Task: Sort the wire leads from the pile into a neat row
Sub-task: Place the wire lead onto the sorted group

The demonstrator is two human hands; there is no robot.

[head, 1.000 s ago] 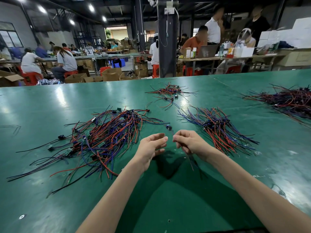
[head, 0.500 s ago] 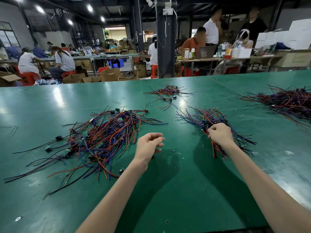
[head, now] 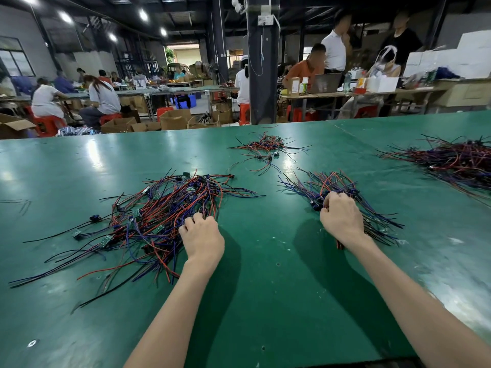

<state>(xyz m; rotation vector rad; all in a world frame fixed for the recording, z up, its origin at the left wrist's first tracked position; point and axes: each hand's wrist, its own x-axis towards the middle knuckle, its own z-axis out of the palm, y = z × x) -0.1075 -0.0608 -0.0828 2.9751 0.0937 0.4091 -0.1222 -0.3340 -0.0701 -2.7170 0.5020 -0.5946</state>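
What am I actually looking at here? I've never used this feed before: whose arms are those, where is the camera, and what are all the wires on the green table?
There is no machine: these are a person's two bare arms, seen from a wide-angle camera worn on their head, looking forward and down.

The green table carries several heaps of red, blue and black wire leads. The big tangled pile lies on the left; the left hand rests at its near edge, fingers curled into the wires. The right hand sits on a tidier bundle, where the leads lie roughly side by side. Whether either hand grips a lead cannot be told.

Further back are a small scatter and another heap at the far right. Other workers sit at benches behind.
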